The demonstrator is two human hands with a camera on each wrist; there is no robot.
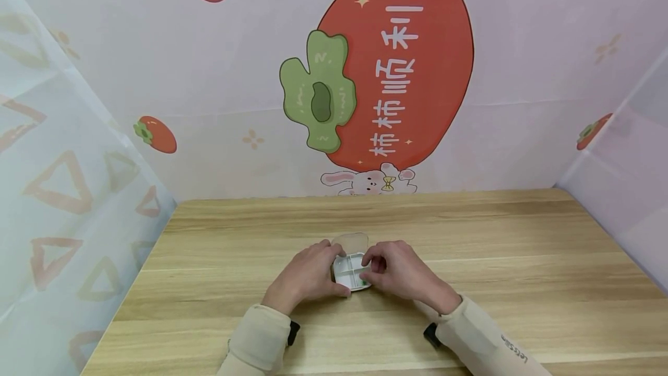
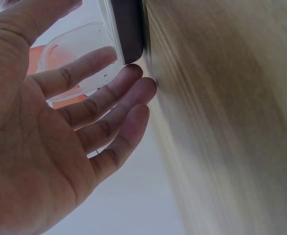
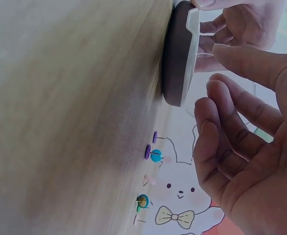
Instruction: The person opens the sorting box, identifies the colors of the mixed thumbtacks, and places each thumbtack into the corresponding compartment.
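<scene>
A small divided box (image 1: pixel 343 279) with a white inside and a dark outer base sits on the table, its clear lid (image 1: pixel 353 242) standing open at the back. My left hand (image 1: pixel 309 274) grips the box's left side, thumb at the front edge and forefinger toward the back. Over the right side hovers my right hand (image 1: pixel 398 271), thumb and forefinger bent and apart above the compartments. Close to that thumb, something small and green (image 1: pixel 363 283) lies in the front right compartment. The right wrist view shows a gap between thumb and fingers.
Several push pins lie on the table beyond the right hand, among them a purple one (image 3: pixel 147 152), a blue one (image 3: pixel 156 155) and a pink one (image 3: pixel 148 180). Printed cloth walls border the wooden table (image 1: pixel 219 248) at the back and both sides.
</scene>
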